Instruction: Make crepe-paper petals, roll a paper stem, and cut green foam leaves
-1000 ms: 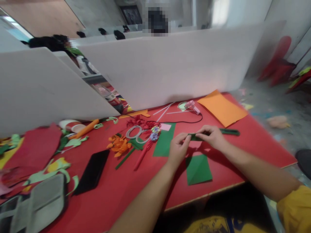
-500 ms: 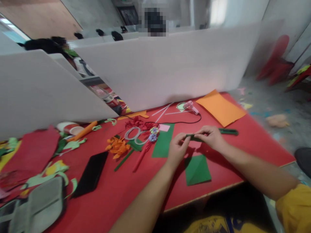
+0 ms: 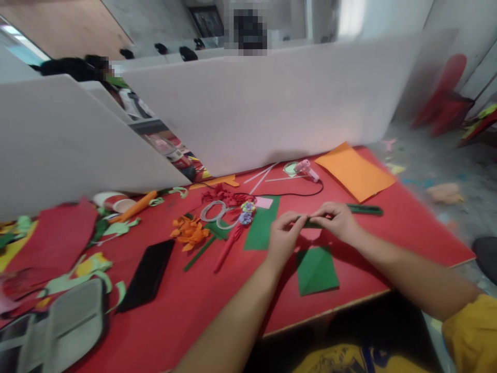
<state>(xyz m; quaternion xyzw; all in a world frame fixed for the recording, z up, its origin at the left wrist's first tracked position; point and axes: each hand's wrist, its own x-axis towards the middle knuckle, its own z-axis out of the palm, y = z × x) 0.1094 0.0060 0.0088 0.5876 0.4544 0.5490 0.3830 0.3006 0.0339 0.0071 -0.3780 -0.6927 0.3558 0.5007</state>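
Between my two hands is a small dark green paper piece (image 3: 313, 224), held just above the red table. My left hand (image 3: 286, 233) pinches its left end between thumb and fingers. At the other end, my right hand (image 3: 338, 221) is closed on it too, thumb and fingertips pressed together. Below them a creased green paper square (image 3: 317, 270) lies flat, with a pink paper piece (image 3: 311, 234) partly hidden under the hands. A larger green sheet (image 3: 261, 228) is just left of my left hand, and a green cutter-like tool (image 3: 365, 209) lies beyond my right hand.
Orange paper petals (image 3: 190, 232), paper flowers (image 3: 246, 213) and clear tubing rings (image 3: 213, 212) lie left of centre. A pink glue gun (image 3: 306, 170) rests near the white partition (image 3: 264, 109), beside an orange sheet (image 3: 355, 173). A black tablet-like slab (image 3: 145, 277) and a grey case (image 3: 75, 321) lie left.
Both hands keep their pinch on the green paper with only slight finger movement. The whole view has shifted a little; the things on the table stay in place.
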